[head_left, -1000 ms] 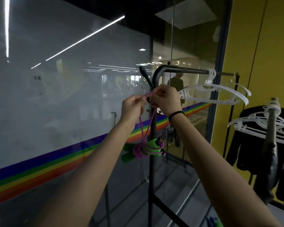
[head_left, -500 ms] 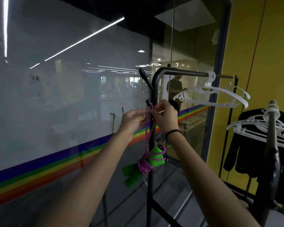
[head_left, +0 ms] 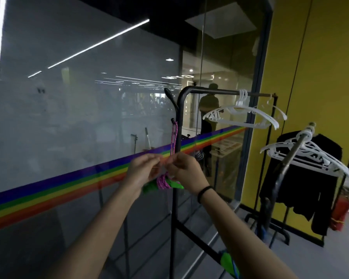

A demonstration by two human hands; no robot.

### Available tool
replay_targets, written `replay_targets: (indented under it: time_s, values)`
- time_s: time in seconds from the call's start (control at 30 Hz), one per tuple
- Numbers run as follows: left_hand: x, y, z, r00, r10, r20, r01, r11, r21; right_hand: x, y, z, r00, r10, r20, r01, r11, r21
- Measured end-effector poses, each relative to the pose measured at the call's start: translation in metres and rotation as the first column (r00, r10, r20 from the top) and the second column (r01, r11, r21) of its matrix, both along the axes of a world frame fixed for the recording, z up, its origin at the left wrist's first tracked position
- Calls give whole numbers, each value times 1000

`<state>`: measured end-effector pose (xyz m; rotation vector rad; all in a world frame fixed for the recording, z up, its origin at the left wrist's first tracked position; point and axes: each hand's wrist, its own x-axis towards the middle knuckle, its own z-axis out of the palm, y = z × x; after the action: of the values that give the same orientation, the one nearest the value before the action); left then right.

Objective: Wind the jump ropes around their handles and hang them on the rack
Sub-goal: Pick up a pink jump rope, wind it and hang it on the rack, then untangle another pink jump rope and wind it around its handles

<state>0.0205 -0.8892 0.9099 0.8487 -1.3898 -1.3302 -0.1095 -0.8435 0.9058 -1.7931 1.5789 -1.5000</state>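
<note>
**Pink rope up on the rack hook, both hands busy with it**

So the pink jump rope is hanging off a little hook on the left side of the black rack's upright post, with the loop running straight down alongside the post. The rest of it is sitting wound around the green handles, and that bundle is dangling just left of the post, roughly halfway down.

Both hands are meeting right at the rope, just above the bundle. The left hand is coming in from the left of the post and the right hand is sitting in front of it. Each one is pinching the strands with curled fingertips. It's a bit motion-blurred, so I'm not making out exact finger placement.

A black wristband is sitting on the right wrist. White hangers are hanging from the rack's top bar, right of the post. Something green is lying low by the rack's bottom bar.
</note>
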Motion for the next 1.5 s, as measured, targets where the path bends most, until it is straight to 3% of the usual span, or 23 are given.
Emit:
replay_targets:
  time_s: [0.27,0.43,0.57,0.67,0.8,1.2,1.37,1.5]
  values:
    - [19,175,-42,987,156,44,-157,987,27,5,150,-36,970,243,10,-243,968,66]
    - [9,324,-98,960,278,29,-279,958,59,-12,276,-86,896,438,71,-443,890,104]
    - [5,449,-132,923,384,10,-380,910,164,-4,383,-120,793,588,160,-609,763,217]
    - [15,534,-140,859,504,89,-510,827,236,10,454,-124,715,666,212,-695,648,312]
    - [41,628,-151,787,601,138,-615,746,254,32,525,-120,616,737,280,-782,530,328]
    - [109,795,-174,662,738,129,-728,593,344,105,665,-154,511,784,354,-827,334,453]
    - [150,868,-212,640,732,232,-748,526,405,154,729,-197,525,769,365,-792,284,541]
    - [177,906,-244,654,699,290,-746,533,399,179,771,-233,561,721,408,-770,273,577]
